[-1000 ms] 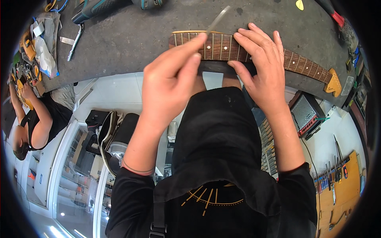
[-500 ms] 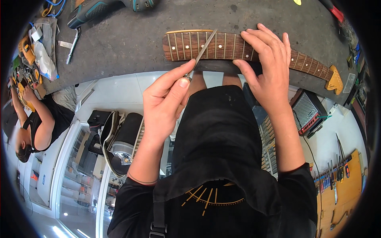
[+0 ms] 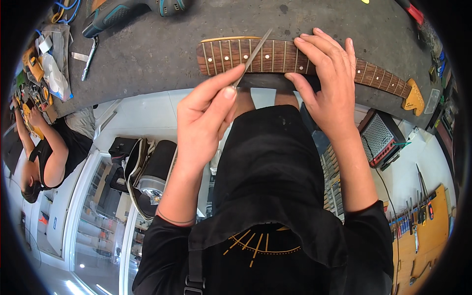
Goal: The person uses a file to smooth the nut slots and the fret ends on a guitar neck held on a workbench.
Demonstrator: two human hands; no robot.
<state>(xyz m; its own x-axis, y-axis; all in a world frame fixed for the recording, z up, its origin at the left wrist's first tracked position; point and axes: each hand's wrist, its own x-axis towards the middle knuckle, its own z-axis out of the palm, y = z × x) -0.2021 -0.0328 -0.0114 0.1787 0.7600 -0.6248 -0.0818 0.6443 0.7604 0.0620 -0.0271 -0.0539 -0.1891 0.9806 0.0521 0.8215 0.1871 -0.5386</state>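
Note:
My left hand (image 3: 206,118) grips a thin metal file (image 3: 255,51) between thumb and index finger, the blade angled up and rightward across the frets. A guitar neck (image 3: 233,54), with dark wooden fretboard, white dot markers and a yellowish headstock (image 3: 413,97) at the right, lies along the near edge of the dark workbench (image 3: 132,64). My right hand (image 3: 324,81) grips the neck from above, fingertips on its far edge and thumb on its near edge.
A drill (image 3: 113,17), socket wrench (image 3: 89,56) and cluttered parts (image 3: 49,73) lie on the left. Another person (image 3: 54,155) works there. Below are bags (image 3: 135,162), an amplifier (image 3: 378,137) and a tool board (image 3: 413,236). A red-handled tool (image 3: 413,14) sits upper right.
The neck has slid leftward along the bench. The file swung lower, then moved slightly up again with my left hand. My right hand shifted a little, staying on the neck.

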